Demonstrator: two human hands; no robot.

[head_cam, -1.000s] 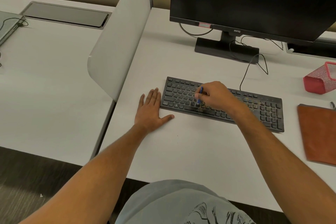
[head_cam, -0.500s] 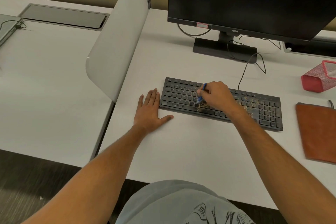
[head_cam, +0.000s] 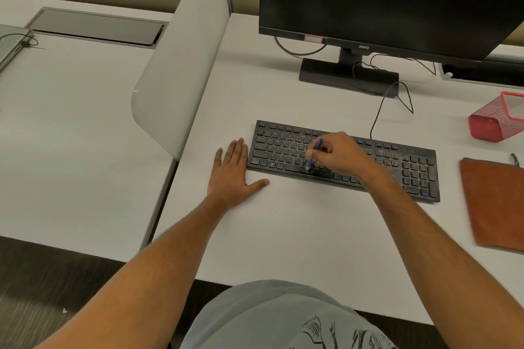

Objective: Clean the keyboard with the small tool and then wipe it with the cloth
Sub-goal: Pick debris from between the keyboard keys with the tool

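Two hands down: left hand (head_cam: 231,176) flat, fingers straight, on worktop (head_cam: 297,229) beside keyboard (head_cam: 279,147); right hand (head_cam: 338,154) pinching blue tool (head_cam: 314,154), tip on keys below. Cloth (head_cam: 494,201) well right.

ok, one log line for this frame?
phase: brushing | right hand: pinches blue tool on keyboard | left hand: flat on desk | cloth: untouched

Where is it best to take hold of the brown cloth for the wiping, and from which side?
Probably its near left corner, from above: the brown cloth lies flat on the desk beside the keyboard, its right part out of frame, so the free edge can be pinched up.
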